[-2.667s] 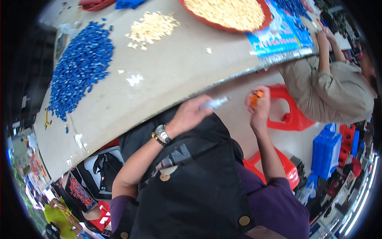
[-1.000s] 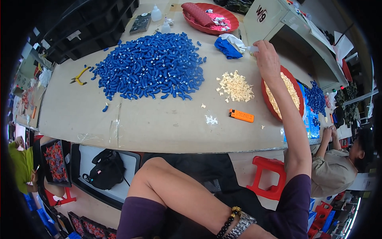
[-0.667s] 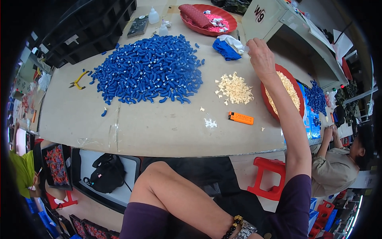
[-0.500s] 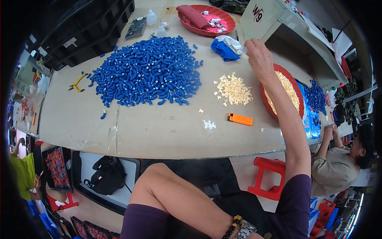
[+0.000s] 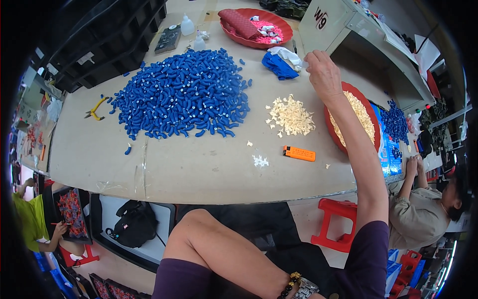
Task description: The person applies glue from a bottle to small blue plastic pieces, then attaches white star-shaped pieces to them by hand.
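Observation:
My right hand [image 5: 323, 74] is raised over the far right of the table, its fingers pinched together. A small pale, see-through bit shows at the fingertips, too small to name. Just left of the fingers lies a crumpled blue and white cloth [image 5: 280, 66]. Below my forearm, partly hidden by it, is a red dish [image 5: 377, 117] of small cream pieces [image 5: 354, 109]. My left arm is bent across my lap, with a watch [image 5: 305, 289] and a beaded bracelet at the wrist; the left hand is out of the picture.
A large heap of blue curved pieces [image 5: 181, 94] covers the table's middle left. A cream pile [image 5: 291, 115], an orange lighter [image 5: 299, 153] and yellow-handled pliers [image 5: 96, 108] lie around it. Black crates [image 5: 99, 40], a red tray [image 5: 234, 40] and a metal cabinet [image 5: 323, 27] stand behind.
The whole view has shifted slightly, with the table a little lower. My right hand keeps its pinch in nearly the same place. At the far left, a person's hand has moved over a tray.

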A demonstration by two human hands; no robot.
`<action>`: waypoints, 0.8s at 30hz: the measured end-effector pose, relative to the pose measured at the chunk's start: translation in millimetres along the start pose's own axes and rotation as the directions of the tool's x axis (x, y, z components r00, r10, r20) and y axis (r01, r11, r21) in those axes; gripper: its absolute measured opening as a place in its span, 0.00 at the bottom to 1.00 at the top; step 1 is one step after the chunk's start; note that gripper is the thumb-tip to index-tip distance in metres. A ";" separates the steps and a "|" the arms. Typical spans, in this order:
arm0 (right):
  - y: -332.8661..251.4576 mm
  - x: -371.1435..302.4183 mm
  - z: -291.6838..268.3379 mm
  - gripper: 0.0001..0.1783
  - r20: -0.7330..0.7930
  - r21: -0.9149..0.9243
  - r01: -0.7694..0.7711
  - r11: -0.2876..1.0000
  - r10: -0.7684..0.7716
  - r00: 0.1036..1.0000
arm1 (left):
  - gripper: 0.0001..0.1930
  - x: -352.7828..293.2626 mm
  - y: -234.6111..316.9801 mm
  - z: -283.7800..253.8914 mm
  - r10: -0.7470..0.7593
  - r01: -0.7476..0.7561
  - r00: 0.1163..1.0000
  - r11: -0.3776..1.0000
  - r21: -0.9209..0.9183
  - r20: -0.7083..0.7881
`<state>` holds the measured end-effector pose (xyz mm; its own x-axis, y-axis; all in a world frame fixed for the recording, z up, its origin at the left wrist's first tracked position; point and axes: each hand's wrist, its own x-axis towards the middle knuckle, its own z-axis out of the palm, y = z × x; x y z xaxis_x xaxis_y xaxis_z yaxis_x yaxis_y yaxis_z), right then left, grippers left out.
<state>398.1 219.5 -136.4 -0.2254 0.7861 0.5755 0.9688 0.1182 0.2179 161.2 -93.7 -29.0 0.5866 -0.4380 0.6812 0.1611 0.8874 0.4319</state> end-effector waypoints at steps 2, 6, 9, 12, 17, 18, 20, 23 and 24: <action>1.0 -2.3 0.8 0.13 0.001 0.003 -0.002 1.000 0.002 1.000 | 0.25 -1.0 1.8 -1.1 0.003 -0.003 1.000 1.000 0.001 -0.014; 0.7 1.1 0.1 0.13 -0.004 0.014 -0.007 1.000 0.007 1.000 | 0.23 -7.4 14.4 -1.7 0.006 -0.005 0.999 1.000 0.013 -0.046; 0.8 2.7 3.0 0.13 -0.007 0.006 -0.004 1.000 0.004 1.000 | 0.22 -9.6 18.0 -2.8 0.009 -0.008 0.998 1.000 0.021 -0.070; 2.8 4.4 3.7 0.13 -0.006 0.012 -0.002 1.000 0.003 1.000 | 0.21 -11.6 21.5 -3.6 0.016 -0.013 0.995 0.999 0.031 -0.094; 4.0 7.1 7.3 0.13 0.005 0.008 0.003 1.000 -0.003 1.000 | 0.19 -12.5 28.7 -5.8 0.031 -0.024 0.990 0.999 0.048 -0.136; 3.5 7.2 8.0 0.13 0.007 0.015 -0.003 1.000 0.003 1.000 | 0.19 -14.4 30.8 -5.3 0.034 -0.027 0.989 0.998 0.051 -0.144; 2.8 8.1 9.0 0.13 0.005 0.018 -0.002 1.000 0.002 1.000 | 0.19 -15.8 33.6 -5.4 0.039 -0.030 0.986 0.998 0.057 -0.160; -0.2 8.1 12.5 0.13 0.025 0.014 -0.006 1.000 0.006 1.000 | 0.18 -19.3 37.7 -5.3 0.046 -0.035 0.982 0.997 0.066 -0.185; -0.8 6.9 14.4 0.13 0.049 0.008 -0.012 1.000 0.011 0.999 | 0.18 -20.7 39.6 -4.9 0.049 -0.037 0.980 0.997 0.068 -0.192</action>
<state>397.2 233.5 -143.9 -0.2090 0.8162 0.5386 0.9722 0.1137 0.2049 159.4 -48.8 -28.8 0.7356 -0.3579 0.5751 0.0851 0.8911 0.4458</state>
